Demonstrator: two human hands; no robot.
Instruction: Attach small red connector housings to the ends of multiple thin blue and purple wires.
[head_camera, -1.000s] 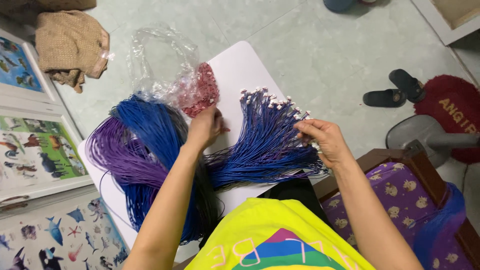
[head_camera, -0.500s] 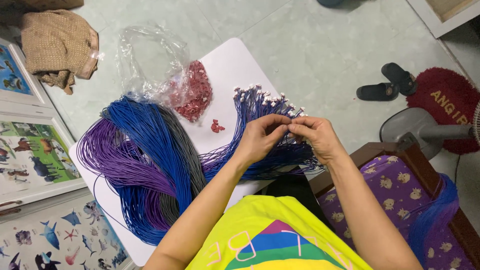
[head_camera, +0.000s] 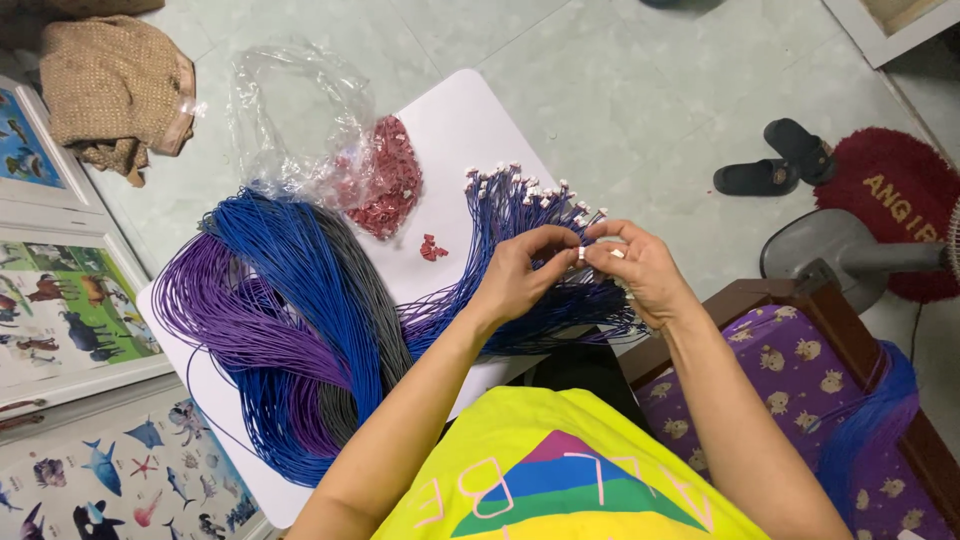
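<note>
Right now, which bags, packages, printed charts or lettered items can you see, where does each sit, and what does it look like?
Clear plastic bag: crumpled, at the white table's far edge, spilling small red pieces.
Animal picture charts: flat rectangles on the floor at the left, green and blue, with land and sea creatures.
Round red mat: on the floor at the right, yellow lettering.
Yellow shirt: bottom centre, striped triangle print, pale lettering.
</note>
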